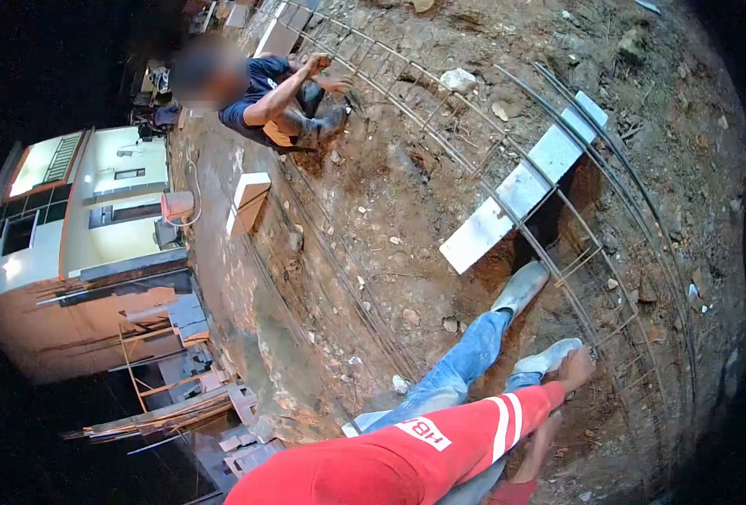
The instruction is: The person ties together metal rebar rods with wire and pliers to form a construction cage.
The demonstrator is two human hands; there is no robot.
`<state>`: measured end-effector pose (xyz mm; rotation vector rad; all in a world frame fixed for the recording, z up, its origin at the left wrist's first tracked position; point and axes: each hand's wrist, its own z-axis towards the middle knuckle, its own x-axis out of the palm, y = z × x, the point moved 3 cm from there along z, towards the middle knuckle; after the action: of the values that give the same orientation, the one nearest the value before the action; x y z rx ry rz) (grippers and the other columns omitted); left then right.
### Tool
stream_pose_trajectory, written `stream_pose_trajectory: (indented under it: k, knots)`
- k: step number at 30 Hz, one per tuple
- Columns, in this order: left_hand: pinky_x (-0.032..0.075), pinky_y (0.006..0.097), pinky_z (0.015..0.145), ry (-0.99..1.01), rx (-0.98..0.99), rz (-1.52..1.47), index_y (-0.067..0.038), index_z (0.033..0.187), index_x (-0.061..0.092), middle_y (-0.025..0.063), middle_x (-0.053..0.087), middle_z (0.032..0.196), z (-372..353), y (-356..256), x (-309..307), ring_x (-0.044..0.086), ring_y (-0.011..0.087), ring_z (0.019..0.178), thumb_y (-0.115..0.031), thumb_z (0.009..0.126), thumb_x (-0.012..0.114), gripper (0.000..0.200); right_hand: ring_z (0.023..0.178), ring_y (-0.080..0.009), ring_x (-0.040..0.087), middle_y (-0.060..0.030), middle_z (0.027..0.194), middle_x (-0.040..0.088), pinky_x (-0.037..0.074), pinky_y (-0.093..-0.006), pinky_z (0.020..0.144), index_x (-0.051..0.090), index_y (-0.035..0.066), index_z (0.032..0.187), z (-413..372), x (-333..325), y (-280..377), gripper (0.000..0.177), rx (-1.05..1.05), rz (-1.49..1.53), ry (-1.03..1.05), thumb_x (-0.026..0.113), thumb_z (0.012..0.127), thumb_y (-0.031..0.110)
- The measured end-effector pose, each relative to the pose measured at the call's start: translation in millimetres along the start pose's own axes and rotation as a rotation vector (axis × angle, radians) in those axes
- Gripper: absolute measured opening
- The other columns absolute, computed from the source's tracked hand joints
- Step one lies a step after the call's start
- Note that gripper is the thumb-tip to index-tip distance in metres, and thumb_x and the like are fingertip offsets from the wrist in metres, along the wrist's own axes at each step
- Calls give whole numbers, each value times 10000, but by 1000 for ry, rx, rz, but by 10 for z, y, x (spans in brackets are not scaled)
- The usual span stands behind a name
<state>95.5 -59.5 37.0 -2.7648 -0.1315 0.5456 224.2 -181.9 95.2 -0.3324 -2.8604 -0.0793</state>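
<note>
One co-worker (272, 101), one rebar cage (596, 278), one white slab (516, 194) across it. Left hand (576, 368) wrapped on cage bar (right hand (549, 431): grip can't tell). Bare dirt, outdoors, night.

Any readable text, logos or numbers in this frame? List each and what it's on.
"HB": on the white patch on the red sleeve, upside down in this view; a further letter is too blurred to read.
Nothing else is readable: no text shows on the white slab, the building or the other person's shirt.
</note>
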Motion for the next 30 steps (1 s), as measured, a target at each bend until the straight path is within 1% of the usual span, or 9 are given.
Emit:
stream_pose_trajectory:
  k: [5,8,9,11,15,20,22,26,30]
  knots:
    - [487,532,793,124,267,37,-3,1016,571,266,625,989,172,153,-1,609,457,925,-333,801,669,406,536,-85,514,15,730,558,441,-249,451,536,116,1140,-79,364,206,350,201,546,529,489,970,418]
    - [486,528,782,129,382,41,16,945,593,269,635,936,345,385,11,616,447,897,-312,824,649,354,626,-79,532,-13,835,572,451,-224,491,518,76,1220,-85,644,252,395,88,368,812,506,978,388]
    - [489,521,769,134,353,38,24,902,608,268,640,905,243,381,-104,623,437,878,-299,834,639,332,626,-79,532,-13,835,572,451,-224,491,518,76,1220,-105,622,178,395,82,371,802,506,978,388]
    - [489,514,747,92,312,81,16,872,621,263,641,884,-129,155,-586,625,432,853,-274,849,617,291,623,-70,532,0,807,562,445,-230,477,507,74,1216,-43,384,42,337,-79,-226,-12,552,968,297]
    - [488,501,687,-157,610,196,-2,764,638,248,634,815,-483,310,-882,624,415,782,-189,872,547,234,737,-117,581,-39,970,595,498,-257,541,409,70,1304,-309,677,48,383,21,-520,-119,542,957,161]
    - [443,483,639,-297,734,314,-52,825,595,209,546,744,-386,817,-974,572,361,728,-166,869,467,178,1035,-269,594,-133,1207,535,530,-435,863,433,28,1282,-483,834,-63,309,109,-226,91,368,1002,143]
    - [408,452,554,-95,667,-63,2,761,584,187,583,668,-472,570,-1265,537,367,609,-188,894,464,261,1051,-303,592,-179,1240,511,519,-479,913,400,-1,1317,-600,911,47,352,218,49,289,442,999,144]
    - [438,489,557,-287,714,493,-67,806,622,208,593,652,-635,343,-1589,608,403,638,-210,905,541,192,1036,-332,597,-235,1192,546,515,-490,929,416,-38,1316,-743,930,114,389,152,-56,302,458,990,169]
    - [425,493,538,-250,686,566,-61,757,574,195,609,688,-1104,-2,-1600,599,400,642,-222,960,499,269,976,-291,609,-181,1123,590,525,-401,826,455,-42,1275,-781,572,266,407,-212,-865,74,501,948,197]
